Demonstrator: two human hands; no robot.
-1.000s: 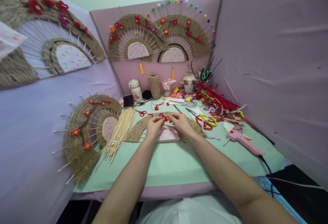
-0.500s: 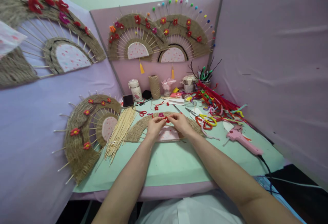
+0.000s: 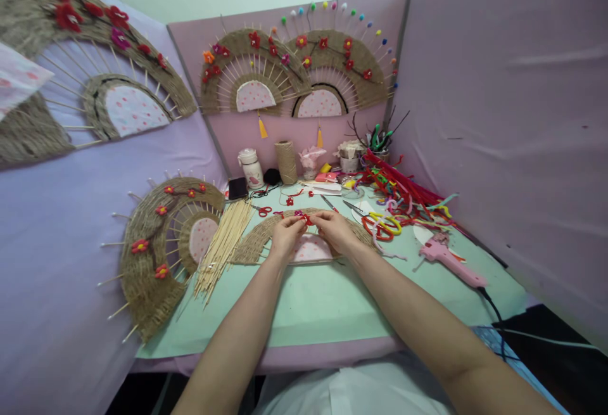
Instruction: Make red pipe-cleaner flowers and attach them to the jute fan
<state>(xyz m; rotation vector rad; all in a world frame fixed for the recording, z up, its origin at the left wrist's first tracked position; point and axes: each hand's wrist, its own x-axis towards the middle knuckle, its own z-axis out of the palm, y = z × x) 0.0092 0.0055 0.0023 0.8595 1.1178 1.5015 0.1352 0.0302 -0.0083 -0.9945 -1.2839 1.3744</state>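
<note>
Between the fingertips of both hands is a small red pipe-cleaner flower [image 3: 308,220], partly covered by the fingers. My left hand [image 3: 287,237] pinches its left side, and my right hand [image 3: 334,230] pinches it from the right. Beneath the hands lies a twine-wrapped fan [image 3: 256,237] with a spotted half-round centre [image 3: 312,248]. A magenta flower [image 3: 298,213] shows on or just behind the fan's upper edge. Whether the red flower touches the fan, I cannot tell.
Thin wooden sticks [image 3: 223,244] lie left of the fan. Red-handled scissors [image 3: 262,211], larger scissors [image 3: 380,225] and a pink glue gun [image 3: 451,263] with a cord lie about. Pipe cleaners [image 3: 403,187] heap at the right. A twine spool [image 3: 285,163] and white bottle [image 3: 251,168] stand behind.
Both hands stay almost in place, fingers still pinching the red flower with only slight finger movement. The camera view has shifted very slightly.
</note>
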